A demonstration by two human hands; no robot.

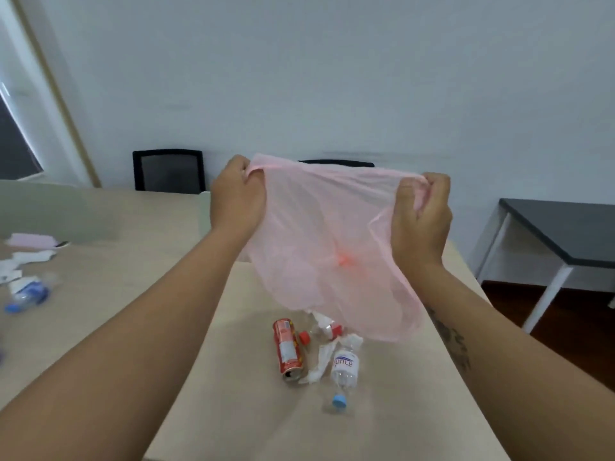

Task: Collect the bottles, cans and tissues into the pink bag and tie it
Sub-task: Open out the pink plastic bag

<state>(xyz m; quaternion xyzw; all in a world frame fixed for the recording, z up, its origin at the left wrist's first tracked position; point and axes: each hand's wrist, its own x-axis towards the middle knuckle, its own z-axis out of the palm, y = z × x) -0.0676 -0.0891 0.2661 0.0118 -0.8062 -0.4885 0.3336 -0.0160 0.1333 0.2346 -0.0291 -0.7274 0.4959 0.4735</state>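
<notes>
A thin pink bag hangs in the air over the table, stretched between both hands. My left hand pinches its upper left rim and my right hand grips the upper right rim. Below the bag, on the beige table, lie a red can on its side, a clear bottle with a blue cap, a crumpled white tissue between them, and a clear bottle with a red cap, partly hidden by the bag.
At the left, on the adjoining table, lie another blue-capped bottle, white tissues and a pink packet. Two black chairs stand behind the table. A dark side table stands at the right.
</notes>
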